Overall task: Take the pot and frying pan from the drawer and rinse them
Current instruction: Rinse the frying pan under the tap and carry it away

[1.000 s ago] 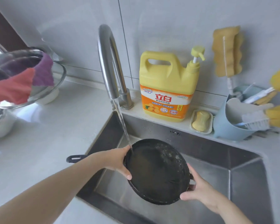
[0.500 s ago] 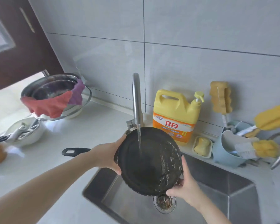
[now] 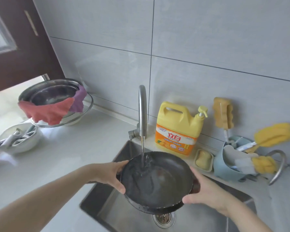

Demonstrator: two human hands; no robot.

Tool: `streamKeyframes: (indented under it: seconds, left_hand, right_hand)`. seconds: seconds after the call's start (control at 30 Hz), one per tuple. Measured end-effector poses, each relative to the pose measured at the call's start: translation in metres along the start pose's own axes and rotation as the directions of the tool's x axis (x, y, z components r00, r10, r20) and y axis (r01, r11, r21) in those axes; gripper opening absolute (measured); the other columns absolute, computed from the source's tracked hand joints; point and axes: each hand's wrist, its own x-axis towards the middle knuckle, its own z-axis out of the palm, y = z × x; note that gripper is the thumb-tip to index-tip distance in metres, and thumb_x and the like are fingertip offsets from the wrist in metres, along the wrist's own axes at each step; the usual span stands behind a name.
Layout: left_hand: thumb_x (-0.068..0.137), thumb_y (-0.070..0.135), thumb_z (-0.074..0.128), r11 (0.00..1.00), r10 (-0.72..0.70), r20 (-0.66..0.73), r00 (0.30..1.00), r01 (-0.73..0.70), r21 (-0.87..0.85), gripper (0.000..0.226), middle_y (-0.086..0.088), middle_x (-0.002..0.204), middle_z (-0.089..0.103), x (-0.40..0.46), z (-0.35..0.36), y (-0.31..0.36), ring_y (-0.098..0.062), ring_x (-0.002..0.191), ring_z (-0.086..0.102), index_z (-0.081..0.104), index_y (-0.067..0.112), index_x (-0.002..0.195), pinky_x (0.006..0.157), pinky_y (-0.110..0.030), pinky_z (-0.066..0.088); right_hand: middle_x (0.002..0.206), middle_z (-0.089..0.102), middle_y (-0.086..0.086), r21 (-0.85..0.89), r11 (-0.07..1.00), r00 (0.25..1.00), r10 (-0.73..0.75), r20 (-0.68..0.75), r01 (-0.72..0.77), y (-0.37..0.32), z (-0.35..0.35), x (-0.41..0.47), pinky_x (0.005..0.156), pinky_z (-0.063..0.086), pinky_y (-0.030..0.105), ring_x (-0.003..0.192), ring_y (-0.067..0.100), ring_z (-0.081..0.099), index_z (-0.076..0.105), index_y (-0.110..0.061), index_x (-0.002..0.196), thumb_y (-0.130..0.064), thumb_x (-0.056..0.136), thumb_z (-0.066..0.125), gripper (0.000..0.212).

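Observation:
A round black pot (image 3: 162, 183) is held over the steel sink (image 3: 107, 208), its inside facing up and slightly toward me. My left hand (image 3: 115, 175) grips its left rim and my right hand (image 3: 206, 192) grips its right rim near a side handle. Water runs from the curved steel tap (image 3: 142, 111) in a thin stream (image 3: 142, 154) and splashes on the pot's inner back wall. The frying pan's handle, seen earlier on the counter to the left, is now hidden behind my left forearm.
A yellow detergent jug (image 3: 179, 129), a soap dish (image 3: 203, 159) and a blue holder with brushes and sponges (image 3: 231, 163) line the sink's back ledge. Stacked steel bowls draped with red and purple cloths (image 3: 55, 104) and a white bowl of utensils (image 3: 18, 138) stand on the left counter. The drain (image 3: 163, 219) lies below the pot.
The pot has tipped from nearly upright to a flatter, open-side-up pose and dropped lower over the sink. Water now lands inside it. My view has risen slightly.

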Motion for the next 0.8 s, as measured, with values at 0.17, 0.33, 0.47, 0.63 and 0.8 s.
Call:
streamKeyframes:
  seconds: [0.17, 0.33, 0.47, 0.63, 0.8]
  left_hand:
    - [0.056, 0.045, 0.088, 0.925, -0.136, -0.101, 0.986, 0.163, 0.342, 0.108, 0.033, 0.114, 0.056, -0.02, -0.03, 0.019, 0.001, 0.11, 0.054, 0.025, 0.043, 0.143, 0.098, -0.023, 0.04]
    - [0.053, 0.052, 0.086, 0.783, -0.054, -0.347, 0.936, 0.255, 0.567, 0.127, 0.017, 0.102, 0.057, -0.019, -0.026, 0.023, -0.015, 0.096, 0.052, -0.002, 0.05, 0.145, 0.081, -0.03, 0.043]
    - [0.054, 0.056, 0.084, 0.82, 0.042, -0.441, 0.896, 0.221, 0.527, 0.134, 0.011, 0.114, 0.063, -0.006, -0.007, 0.008, -0.022, 0.104, 0.059, -0.016, 0.052, 0.144, 0.083, -0.032, 0.045]
    - [0.059, 0.048, 0.086, 0.933, -0.005, -0.399, 0.917, 0.148, 0.328, 0.138, 0.014, 0.131, 0.056, 0.016, 0.025, -0.003, -0.016, 0.115, 0.055, -0.019, 0.044, 0.148, 0.095, -0.026, 0.043]
    - [0.053, 0.048, 0.088, 0.981, -0.039, -0.246, 0.968, 0.084, 0.176, 0.136, 0.029, 0.139, 0.046, 0.022, 0.032, -0.011, -0.002, 0.129, 0.044, -0.007, 0.048, 0.15, 0.111, -0.025, 0.035]
  right_hand:
    - [0.139, 0.049, -0.003, 0.169, 0.982, 0.996, 0.084, 0.025, -0.087, 0.043, 0.066, 0.009, 0.088, 0.056, 0.039, 0.098, 0.021, 0.072, 0.005, -0.041, 0.153, -0.015, 0.038, 0.099, 0.15]
    - [0.142, 0.043, -0.007, 0.291, 0.957, 0.997, 0.036, -0.067, -0.015, 0.041, 0.088, 0.027, 0.075, 0.06, 0.038, 0.093, 0.022, 0.073, 0.0, -0.046, 0.151, 0.0, 0.04, 0.093, 0.153]
    - [0.12, 0.062, -0.013, 0.154, 0.987, 0.987, -0.019, -0.16, 0.044, 0.037, 0.064, 0.029, 0.078, 0.06, 0.034, 0.09, 0.016, 0.073, -0.005, -0.052, 0.147, 0.002, 0.05, 0.09, 0.146]
    - [0.105, 0.072, -0.014, -0.022, 0.999, 0.992, -0.043, -0.117, 0.041, 0.02, 0.019, 0.011, 0.082, 0.059, 0.035, 0.087, 0.018, 0.073, 0.0, -0.062, 0.142, -0.005, 0.048, 0.089, 0.142]
    - [0.116, 0.068, -0.012, -0.162, 0.983, 0.995, 0.078, -0.06, -0.087, 0.021, 0.0, -0.008, 0.093, 0.054, 0.034, 0.093, 0.008, 0.07, -0.005, -0.048, 0.151, -0.035, 0.036, 0.097, 0.154]
